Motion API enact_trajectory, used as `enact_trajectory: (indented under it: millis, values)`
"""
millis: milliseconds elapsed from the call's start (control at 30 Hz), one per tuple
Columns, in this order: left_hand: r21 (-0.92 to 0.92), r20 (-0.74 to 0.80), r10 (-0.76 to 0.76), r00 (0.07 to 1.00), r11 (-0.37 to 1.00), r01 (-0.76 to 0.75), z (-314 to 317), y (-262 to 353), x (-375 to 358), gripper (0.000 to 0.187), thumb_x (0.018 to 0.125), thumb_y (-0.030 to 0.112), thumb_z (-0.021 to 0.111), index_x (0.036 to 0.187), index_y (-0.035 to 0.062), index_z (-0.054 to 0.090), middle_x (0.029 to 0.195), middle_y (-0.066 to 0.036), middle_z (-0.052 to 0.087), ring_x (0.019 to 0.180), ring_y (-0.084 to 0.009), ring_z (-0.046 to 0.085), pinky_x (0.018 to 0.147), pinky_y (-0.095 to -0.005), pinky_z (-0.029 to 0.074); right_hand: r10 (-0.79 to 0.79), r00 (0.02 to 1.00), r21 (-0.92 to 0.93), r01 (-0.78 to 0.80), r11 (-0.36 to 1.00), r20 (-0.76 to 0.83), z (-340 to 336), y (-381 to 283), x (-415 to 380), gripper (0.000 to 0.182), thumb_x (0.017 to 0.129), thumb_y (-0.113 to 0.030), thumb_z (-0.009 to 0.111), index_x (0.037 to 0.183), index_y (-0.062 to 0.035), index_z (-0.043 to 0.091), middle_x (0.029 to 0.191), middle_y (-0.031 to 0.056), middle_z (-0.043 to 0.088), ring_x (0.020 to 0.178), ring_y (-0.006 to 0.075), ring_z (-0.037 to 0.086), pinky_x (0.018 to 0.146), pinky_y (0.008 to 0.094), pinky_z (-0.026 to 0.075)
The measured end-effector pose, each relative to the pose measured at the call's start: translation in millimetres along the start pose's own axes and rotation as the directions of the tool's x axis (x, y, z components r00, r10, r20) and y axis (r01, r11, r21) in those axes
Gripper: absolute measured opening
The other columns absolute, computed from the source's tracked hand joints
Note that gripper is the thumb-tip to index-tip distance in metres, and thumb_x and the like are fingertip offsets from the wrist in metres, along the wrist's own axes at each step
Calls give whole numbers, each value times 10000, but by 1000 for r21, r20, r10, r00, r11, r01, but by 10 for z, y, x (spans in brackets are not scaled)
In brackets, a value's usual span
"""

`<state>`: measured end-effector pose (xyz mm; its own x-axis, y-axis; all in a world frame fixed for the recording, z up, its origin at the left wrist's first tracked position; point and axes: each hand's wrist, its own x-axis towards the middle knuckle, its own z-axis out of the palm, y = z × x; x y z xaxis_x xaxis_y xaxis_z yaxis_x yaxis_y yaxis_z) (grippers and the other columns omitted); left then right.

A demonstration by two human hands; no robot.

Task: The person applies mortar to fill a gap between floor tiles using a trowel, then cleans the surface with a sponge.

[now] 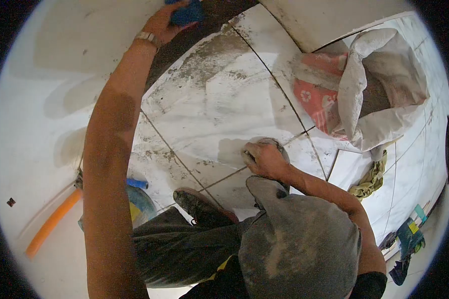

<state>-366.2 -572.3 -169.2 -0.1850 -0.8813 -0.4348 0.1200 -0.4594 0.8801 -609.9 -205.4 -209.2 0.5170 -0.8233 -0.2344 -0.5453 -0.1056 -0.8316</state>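
left hand (165, 22) gripping blue sponge (187, 12), right hand (264, 158) on tile (224, 94)

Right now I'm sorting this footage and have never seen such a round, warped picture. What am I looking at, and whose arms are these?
There is no machine here. A person wears one camera on the head, looking down through a very wide lens, which bends the edges. Both arms belong to the wearer.

The left hand is stretched out to the top of the picture and grips a blue sponge, pressed where the pale wall meets a dark strip of floor. The right hand rests fingers-down on the dusty tiles, over something grey I cannot make out.

On the floor: an open sack with red print, a yellowish rag, an orange tube and a bucket partly behind the left arm. The shoe and dark trousers below are the wearer's own.
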Motion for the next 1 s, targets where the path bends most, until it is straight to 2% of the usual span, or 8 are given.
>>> enact_trajectory:
  millis: [200, 333, 533, 633, 667, 700, 800, 1000]
  values:
    - [-426, 372, -91, 924, 868, 257, -201, 141, -658, 574, 799, 383, 711, 1237, 64, 525, 1213, -151, 572, 1140, -259, 555, 920, -452, 493, -7, 1000, 43, 7, 999, 0, 7, -4, 16, 239, 820, -230, 587, 982, -54, 583, 804, 201, 633, 768, 394, 611, 703, 499, 476]
    - [-377, 117, -256, 959, 882, 282, -534, 131, -692, 523, 841, 405, 646, 1234, 78, 542, 1199, -152, 582, 1138, -270, 556, 953, -494, 456, -1, 999, -1, 1, 1000, 38, 0, 3, 34, 261, 810, -239, 601, 998, -58, 588, 849, 192, 638, 803, 388, 610, 729, 499, 474]
    - [305, 182, -36, 983, 952, -22, -92, 206, -501, 538, 848, 291, 620, 1304, 52, 463, 1259, -112, 560, 1129, -246, 565, 1007, -422, 445, 3, 998, -50, 0, 999, 57, -101, -134, 98, 176, 830, -188, 579, 901, -32, 618, 819, 207, 627, 765, 386, 606, 717, 472, 467]
    - [344, 167, -306, 937, 909, 236, 288, 341, -270, 624, 827, 398, 663, 1364, 179, 433, 1362, -112, 481, 1187, -233, 517, 1037, -355, 377, 33, 998, -33, -31, 999, 58, -78, -129, 99, 181, 831, -186, 575, 908, -29, 620, 813, 209, 623, 764, 389, 606, 711, 465, 471]
    - [649, 495, 155, 855, 588, -483, 201, 276, -96, 525, 827, 358, 656, 1295, 170, 508, 1360, -104, 484, 1198, -240, 507, 1034, -368, 378, 68, 996, -14, -67, 998, 61, -68, -116, 96, 185, 832, -187, 574, 912, -27, 621, 813, 210, 622, 764, 392, 605, 710, 462, 473]
    - [491, 855, 273, 442, -149, -858, 54, 117, 198, 433, 828, 319, 649, 1226, 160, 583, 1358, -96, 487, 1208, -247, 497, 1031, -380, 379, 60, 996, -24, -58, 998, 72, -74, -123, 90, 185, 832, -187, 574, 912, -27, 621, 813, 210, 622, 764, 392, 605, 710, 462, 473]
    - [700, 710, 35, 703, 69, -711, 36, -315, 1170, 336, 907, 313, 507, 1212, 203, 596, 1360, -68, 484, 1212, -260, 490, 1018, -405, 390, 25, 998, -30, -23, 999, 51, -98, -142, 101, 191, 831, -188, 576, 924, -28, 624, 819, 202, 629, 771, 386, 609, 717, 456, 477]
    - [888, 263, -184, 947, -338, -313, 253, 20, 170, 360, 922, 360, 474, 1234, 215, 578, 1247, -76, 569, 1092, -285, 564, 936, -443, 456, 95, 986, -42, -90, 995, 140, -64, -102, 82, 250, 819, -227, 605, 1019, -77, 599, 892, 185, 641, 849, 387, 605, 805, 488, 459]
